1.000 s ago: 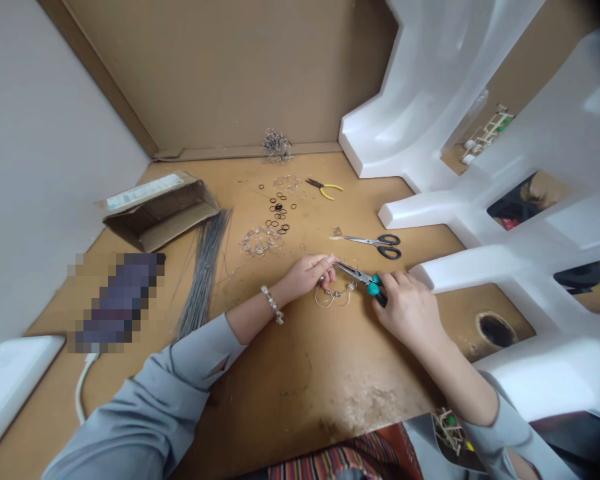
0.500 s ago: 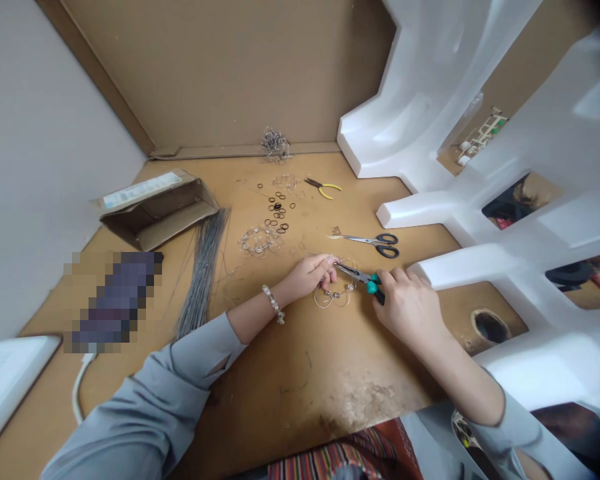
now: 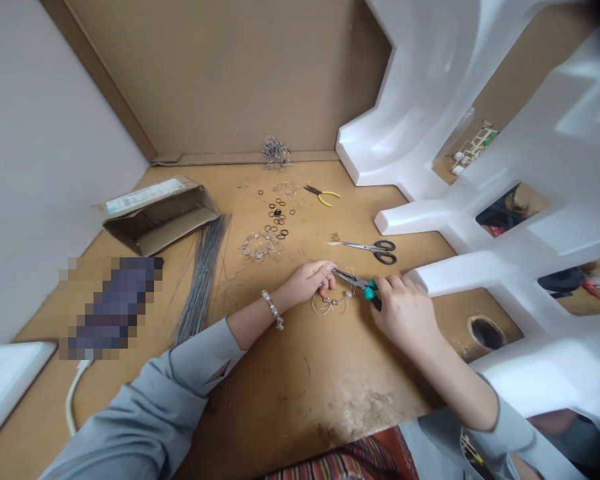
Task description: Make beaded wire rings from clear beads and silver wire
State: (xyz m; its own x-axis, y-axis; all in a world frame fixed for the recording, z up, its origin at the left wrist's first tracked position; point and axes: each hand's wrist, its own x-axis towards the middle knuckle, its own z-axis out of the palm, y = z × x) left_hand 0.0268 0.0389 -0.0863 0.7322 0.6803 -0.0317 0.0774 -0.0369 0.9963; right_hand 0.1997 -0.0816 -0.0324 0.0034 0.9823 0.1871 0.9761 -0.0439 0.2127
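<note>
A: Right hand?
B: Wrapped round the green-and-black grips of the pliers. Nose points left, tips right at the left hand's fingertips.
A: Left hand state?
B: Thumb and fingers pinched on the beaded wire. Exact pinch spot too small to read. Bracelet on that wrist.
A: Where's the wire piece?
B: Mid-table, between the hands. Loops spread just below the pliers' nose, clear beads along them. Can't tell if it touches the table.
A: Jaws closed on it?
B: Can't tell. Tips are at the fingers, detail lost.
A: Near the work?
B: Scissors just beyond the pliers, blades pointing left. Yellow-handled cutters farther back.
A: Left of that?
B: Beaded loop lying flat, dark rings scattered just past it. Wire tangle at the far edge, by the cardboard.
A: Far left?
B: Open box, on its side. Grey wire bundle runs from beside it toward the near side.
</note>
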